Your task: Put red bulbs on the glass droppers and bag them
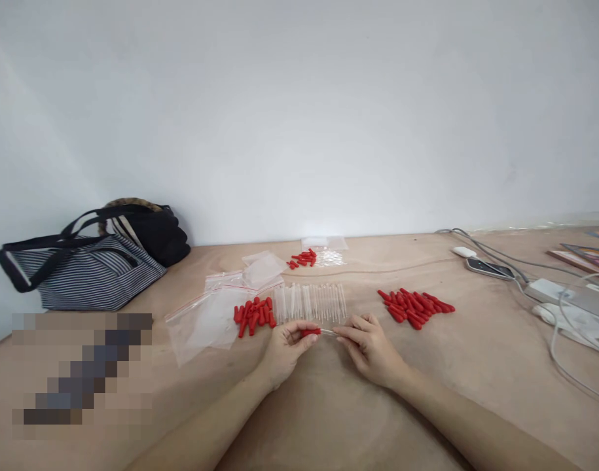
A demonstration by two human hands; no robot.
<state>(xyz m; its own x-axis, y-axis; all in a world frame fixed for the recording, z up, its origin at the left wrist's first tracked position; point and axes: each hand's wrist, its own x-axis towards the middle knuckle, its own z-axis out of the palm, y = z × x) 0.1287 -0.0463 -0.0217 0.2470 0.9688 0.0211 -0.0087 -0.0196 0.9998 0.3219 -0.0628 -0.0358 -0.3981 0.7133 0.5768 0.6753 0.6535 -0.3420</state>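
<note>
My left hand [285, 350] is closed on a red rubber bulb [311, 332]. Between the fingertips of my right hand [370, 347] is a thin clear tube [328, 332], whose left end meets the bulb's open end. Just beyond my hands lies a row of clear tubes [306, 302]. One pile of red bulbs [254, 314] sits left of that row, and another pile [414, 306] lies to the right. Farther back are smaller red bulbs [305, 258] beside more thin clear tubes [331, 257].
Clear zip bags [205, 320] lie at the left of the wooden table [299, 425]. A striped bag [97, 275] and a black bag [154, 232] stand at the far left. On the right are a phone-like device [490, 268], a power strip [569, 301] and cables.
</note>
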